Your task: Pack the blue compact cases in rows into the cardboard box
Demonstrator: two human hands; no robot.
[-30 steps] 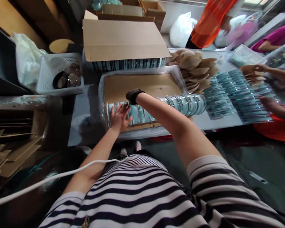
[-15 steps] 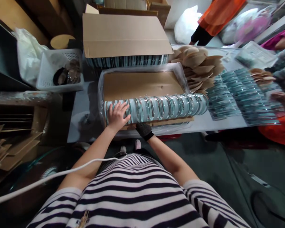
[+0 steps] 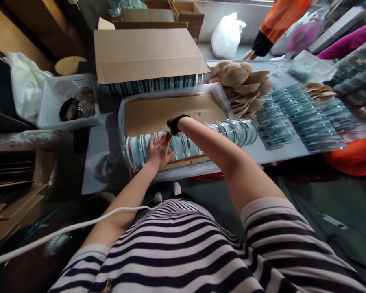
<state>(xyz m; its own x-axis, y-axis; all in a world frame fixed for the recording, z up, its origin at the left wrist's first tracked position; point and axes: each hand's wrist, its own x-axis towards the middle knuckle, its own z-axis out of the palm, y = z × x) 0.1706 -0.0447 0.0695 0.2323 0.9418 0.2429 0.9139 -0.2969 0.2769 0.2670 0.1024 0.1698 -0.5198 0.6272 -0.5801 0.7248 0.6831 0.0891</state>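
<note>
A long row of round glass pieces point(image 3: 240, 131), like lids or discs set on edge, lies across a shallow plastic-lined tray point(image 3: 121, 122) with a cardboard base. My bare left hand point(image 3: 159, 154) rests on the left part of the row, fingers spread over the rims. My right hand point(image 3: 173, 124) wears a dark glove and reaches over the row to its far side, close to my left fingertips. The right fingers are mostly hidden, so whether they grip a glass piece does not show. My right forearm covers the middle of the row.
Behind the tray stands a cardboard box point(image 3: 149, 55) over more glass pieces. Brown oval sheets point(image 3: 239, 79) are piled to the right, beside several glass rows point(image 3: 280, 122). A white basket point(image 3: 90, 119) sits left. Co-workers' orange sleeves point(image 3: 271, 26) show at the right.
My gloved right hand has gone from the near side of the row, up and over to its far side. My left hand has shifted slightly right along the glass. The view has turned a little.
</note>
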